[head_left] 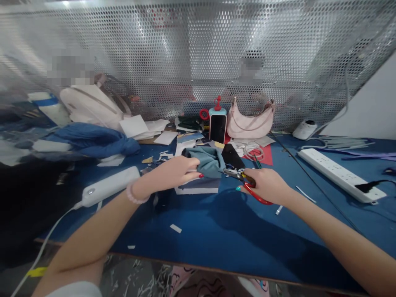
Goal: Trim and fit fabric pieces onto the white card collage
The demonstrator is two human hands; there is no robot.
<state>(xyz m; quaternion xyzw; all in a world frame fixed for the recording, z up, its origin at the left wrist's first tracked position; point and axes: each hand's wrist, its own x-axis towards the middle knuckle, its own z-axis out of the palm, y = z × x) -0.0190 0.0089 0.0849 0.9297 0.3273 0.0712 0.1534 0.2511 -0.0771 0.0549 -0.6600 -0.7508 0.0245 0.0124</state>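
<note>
My left hand (pixel 177 171) is closed on a folded piece of teal-grey fabric (pixel 208 161), pinching its left edge above a grey-and-white block (pixel 198 187) on the blue table (pixel 216 231). My right hand (pixel 267 184) grips red-handled scissors (pixel 247 181), whose metal blades point left and meet the fabric's right side. A black piece of material (pixel 232 156) lies just behind the scissors.
A white power strip (pixel 340 175) lies at right and another white strip (pixel 108 186) at left. Behind are a phone on a stand (pixel 218 128), a pink handbag (pixel 250 121), blue cloth (pixel 95 140), white paper sheets, scraps and a perforated metal screen (pixel 198 53).
</note>
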